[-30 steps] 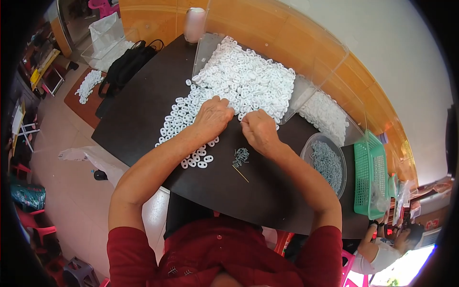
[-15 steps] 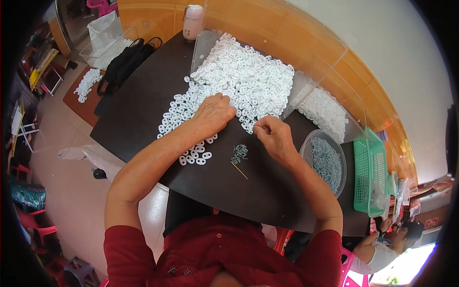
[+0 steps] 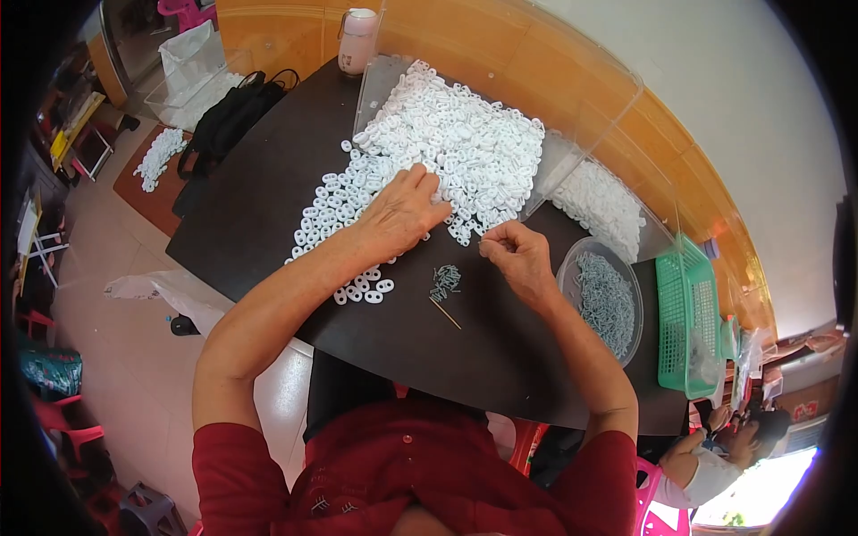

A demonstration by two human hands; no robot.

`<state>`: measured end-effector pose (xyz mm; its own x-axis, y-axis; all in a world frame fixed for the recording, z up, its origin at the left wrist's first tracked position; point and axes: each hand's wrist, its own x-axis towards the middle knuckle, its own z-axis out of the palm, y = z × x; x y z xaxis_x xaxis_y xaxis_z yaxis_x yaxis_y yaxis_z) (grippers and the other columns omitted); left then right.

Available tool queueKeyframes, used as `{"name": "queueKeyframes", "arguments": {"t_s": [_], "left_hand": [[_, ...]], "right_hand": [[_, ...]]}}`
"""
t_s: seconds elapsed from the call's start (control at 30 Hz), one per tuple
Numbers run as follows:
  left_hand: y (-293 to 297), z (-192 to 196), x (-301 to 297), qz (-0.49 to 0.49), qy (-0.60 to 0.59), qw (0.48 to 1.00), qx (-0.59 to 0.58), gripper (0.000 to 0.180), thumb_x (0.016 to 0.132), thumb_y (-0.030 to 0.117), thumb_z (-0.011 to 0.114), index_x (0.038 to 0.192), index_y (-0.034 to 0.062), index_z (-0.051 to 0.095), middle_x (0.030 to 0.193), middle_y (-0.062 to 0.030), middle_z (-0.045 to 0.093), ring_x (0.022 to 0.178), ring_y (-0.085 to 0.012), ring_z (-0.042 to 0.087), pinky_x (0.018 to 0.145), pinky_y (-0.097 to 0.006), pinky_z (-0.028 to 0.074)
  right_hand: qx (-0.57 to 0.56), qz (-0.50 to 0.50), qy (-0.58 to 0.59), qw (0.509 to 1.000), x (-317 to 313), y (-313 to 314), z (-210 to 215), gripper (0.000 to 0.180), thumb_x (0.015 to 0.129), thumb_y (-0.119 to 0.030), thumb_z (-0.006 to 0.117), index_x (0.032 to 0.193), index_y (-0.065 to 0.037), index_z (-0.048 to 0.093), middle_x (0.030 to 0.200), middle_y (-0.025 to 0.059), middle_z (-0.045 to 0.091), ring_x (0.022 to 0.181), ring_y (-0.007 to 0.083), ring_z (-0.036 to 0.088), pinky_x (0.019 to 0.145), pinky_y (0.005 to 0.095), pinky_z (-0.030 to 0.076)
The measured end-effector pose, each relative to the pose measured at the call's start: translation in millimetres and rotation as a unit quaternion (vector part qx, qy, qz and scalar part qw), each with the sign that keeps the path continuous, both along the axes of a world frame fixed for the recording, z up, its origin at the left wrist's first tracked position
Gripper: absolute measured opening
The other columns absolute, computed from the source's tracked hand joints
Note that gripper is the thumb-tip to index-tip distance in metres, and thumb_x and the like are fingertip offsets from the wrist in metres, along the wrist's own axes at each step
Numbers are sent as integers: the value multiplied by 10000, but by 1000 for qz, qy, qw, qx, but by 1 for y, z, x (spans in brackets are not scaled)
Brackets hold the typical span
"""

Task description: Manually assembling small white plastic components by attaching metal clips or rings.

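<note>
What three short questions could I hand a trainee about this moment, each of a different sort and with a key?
1. True or false: the thin stick lies on the dark tabletop, next to a small heap of grey screws.
2. Which hand is nearer the round tub: A) left, B) right, C) both equally?
3. What kind of pieces, by colour and shape, lie around the left hand?

Key:
1. True.
2. B, the right hand.
3. White oval pieces.

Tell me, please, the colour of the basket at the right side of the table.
The basket is light green, best seen in the head view.
</note>
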<state>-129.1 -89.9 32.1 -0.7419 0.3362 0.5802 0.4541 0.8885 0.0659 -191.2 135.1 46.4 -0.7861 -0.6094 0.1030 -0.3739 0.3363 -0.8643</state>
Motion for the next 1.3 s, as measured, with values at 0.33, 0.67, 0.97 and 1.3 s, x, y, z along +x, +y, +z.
{"name": "queueKeyframes", "arguments": {"t_s": [0.33, 0.67, 0.97, 1.3], "left_hand": [[11, -11, 12, -20, -9, 1000, -5, 113, 680, 71, 639, 712, 26, 540, 797, -96, 485, 830, -271, 486, 684, -367, 446], [39, 3, 82, -37, -267, 700, 661, 169, 838, 81, 666, 991, 10, 653, 713, 6, 576, 613, -49, 502, 542, -184, 406], [58, 4, 108, -54, -257, 552, 791, 125, 875, 113, 635, 913, -6, 630, 740, -62, 635, 606, -83, 543, 544, -192, 432], [62, 5, 116, -37, -264, 568, 779, 133, 886, 138, 625, 909, 7, 625, 744, -39, 625, 627, -67, 534, 559, -187, 416]], "right_hand": [[-1, 3, 12, 1000, 13, 1, 0, 81, 783, -31, 679, 852, -9, 641, 754, -35, 595, 668, 19, 494, 591, 178, 410], [-105, 47, -130, 985, 50, -7, 18, 195, 796, 16, 675, 983, -4, 623, 849, -2, 611, 753, 37, 552, 674, 177, 451], [-85, 98, -126, 983, 78, -16, 28, 266, 806, 16, 673, 1060, 9, 593, 907, 40, 627, 840, 86, 596, 769, 228, 485], [-77, 97, -134, 983, 83, -14, 28, 274, 801, 19, 678, 1061, 14, 592, 910, 45, 626, 837, 86, 588, 756, 231, 489]]}}
